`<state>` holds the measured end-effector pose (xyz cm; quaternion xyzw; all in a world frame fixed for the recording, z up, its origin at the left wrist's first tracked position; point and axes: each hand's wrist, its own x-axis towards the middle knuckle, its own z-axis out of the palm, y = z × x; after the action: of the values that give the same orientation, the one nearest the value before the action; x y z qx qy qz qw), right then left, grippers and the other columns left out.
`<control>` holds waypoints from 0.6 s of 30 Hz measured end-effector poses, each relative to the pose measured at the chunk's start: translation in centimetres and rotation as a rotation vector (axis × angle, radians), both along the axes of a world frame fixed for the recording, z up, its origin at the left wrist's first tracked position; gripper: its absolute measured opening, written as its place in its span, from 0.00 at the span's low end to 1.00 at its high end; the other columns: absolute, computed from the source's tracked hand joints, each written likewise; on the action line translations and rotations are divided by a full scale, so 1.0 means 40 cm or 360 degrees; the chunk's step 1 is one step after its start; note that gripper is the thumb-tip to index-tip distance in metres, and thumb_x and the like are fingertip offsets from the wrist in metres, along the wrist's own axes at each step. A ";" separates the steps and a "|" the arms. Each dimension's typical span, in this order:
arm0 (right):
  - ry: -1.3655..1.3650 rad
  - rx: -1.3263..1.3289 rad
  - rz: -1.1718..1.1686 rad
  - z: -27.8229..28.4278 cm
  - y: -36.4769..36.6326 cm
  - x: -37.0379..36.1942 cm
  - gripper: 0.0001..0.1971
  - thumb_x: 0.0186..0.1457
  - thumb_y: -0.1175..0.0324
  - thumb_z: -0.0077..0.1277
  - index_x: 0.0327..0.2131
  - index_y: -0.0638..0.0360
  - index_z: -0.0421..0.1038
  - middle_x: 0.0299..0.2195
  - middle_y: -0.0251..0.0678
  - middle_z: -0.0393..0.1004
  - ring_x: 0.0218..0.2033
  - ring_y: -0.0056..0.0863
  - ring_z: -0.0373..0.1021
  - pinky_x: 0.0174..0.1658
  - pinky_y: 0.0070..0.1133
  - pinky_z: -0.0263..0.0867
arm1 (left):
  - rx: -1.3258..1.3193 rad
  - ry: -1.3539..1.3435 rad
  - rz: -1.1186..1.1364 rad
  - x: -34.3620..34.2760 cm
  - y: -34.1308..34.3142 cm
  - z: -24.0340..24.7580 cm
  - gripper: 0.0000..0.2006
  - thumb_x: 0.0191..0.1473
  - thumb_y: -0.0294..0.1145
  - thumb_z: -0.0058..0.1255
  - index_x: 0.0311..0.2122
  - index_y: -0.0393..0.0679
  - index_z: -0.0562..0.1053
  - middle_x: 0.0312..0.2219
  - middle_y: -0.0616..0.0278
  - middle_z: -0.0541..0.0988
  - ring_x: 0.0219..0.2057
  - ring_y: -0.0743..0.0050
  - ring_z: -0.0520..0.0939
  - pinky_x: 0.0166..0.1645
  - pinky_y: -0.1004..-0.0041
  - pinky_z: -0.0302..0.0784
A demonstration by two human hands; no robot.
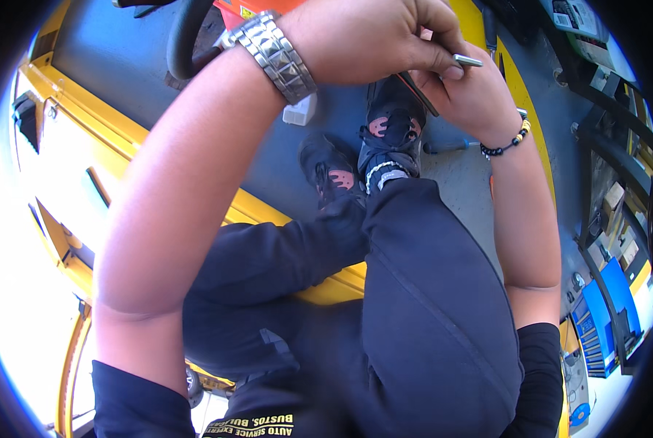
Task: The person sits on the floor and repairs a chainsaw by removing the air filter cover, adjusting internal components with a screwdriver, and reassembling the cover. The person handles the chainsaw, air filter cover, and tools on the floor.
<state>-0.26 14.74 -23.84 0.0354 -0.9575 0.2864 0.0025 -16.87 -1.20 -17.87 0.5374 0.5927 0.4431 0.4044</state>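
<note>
My left hand (407, 44), with a silver watch (274, 58) on its wrist, is at the top of the view. Its thumb and fingers pinch a small silver metal rod (469, 61), whose end sticks out to the right. Close against it is my right hand (480, 95), with a beaded bracelet (507, 140) on the wrist. The right fingers are curled around a thin dark strip-like piece (418, 95) that points down; its kind is not clear. The fingertips of both hands partly overlap, and what lies between them is hidden.
Below the hands are my black shoes (396, 128) on a grey-blue floor (450, 171). A blue-handled screwdriver (450, 146) lies beside them, and a white block (299, 111) to the left. Yellow metal beams (97, 98) run at left. Black metal racks (611, 160) and a blue box (607, 314) stand right.
</note>
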 end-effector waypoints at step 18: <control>0.0141 -0.0312 -0.0124 -0.029 -0.083 -0.021 0.14 0.59 0.66 0.61 0.47 0.58 0.76 0.43 0.38 0.80 0.48 0.38 0.77 0.51 0.30 0.72 | -0.0304 0.0178 -0.1013 -0.131 -0.002 0.102 0.27 0.61 0.48 0.58 0.61 0.44 0.75 0.54 0.54 0.81 0.56 0.59 0.80 0.63 0.62 0.71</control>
<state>-1.09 11.41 -25.00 0.0104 -0.9244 0.3766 0.0593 -22.12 -1.28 -13.78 0.6786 0.4553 0.2070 0.5380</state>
